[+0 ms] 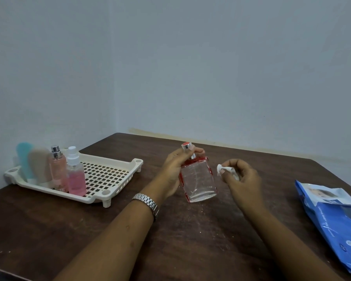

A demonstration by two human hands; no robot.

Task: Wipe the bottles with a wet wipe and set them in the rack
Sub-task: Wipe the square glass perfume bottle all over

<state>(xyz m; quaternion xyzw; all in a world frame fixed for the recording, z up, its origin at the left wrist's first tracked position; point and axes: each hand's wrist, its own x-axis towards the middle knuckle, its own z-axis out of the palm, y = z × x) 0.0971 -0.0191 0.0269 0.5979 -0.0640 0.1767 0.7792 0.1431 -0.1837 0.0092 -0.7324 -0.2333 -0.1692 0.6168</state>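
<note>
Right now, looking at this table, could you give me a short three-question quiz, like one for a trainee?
1. True or false: the clear bottle already stands in the rack.
2. What does the right hand pinch? A) a white wipe B) a bottle cap C) a pen
3. How many containers stand in the rack?

Key:
1. False. The left hand holds it, apart from the rack.
2. A.
3. Four.
</note>
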